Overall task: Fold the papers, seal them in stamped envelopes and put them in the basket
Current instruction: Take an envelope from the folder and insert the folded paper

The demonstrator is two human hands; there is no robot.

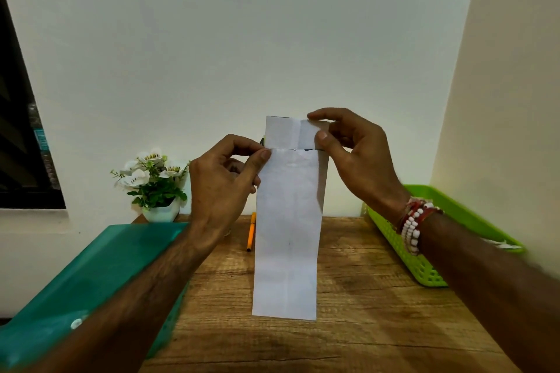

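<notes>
Up above the table (363, 297), the left hand (224, 179) pinches the upright envelope (288, 236) at its mouth; the right hand (354, 154) pinches the paper (285, 133) sticking out.

We hold the paper (288, 236) upright over mid-surface (363, 312), left hand (221, 188) pinching its left edge, right hand (354, 157) its top. Pen (251, 232) behind it, potted plant (154, 188) far left, basket (403, 248) right, container (91, 275) left.
</notes>
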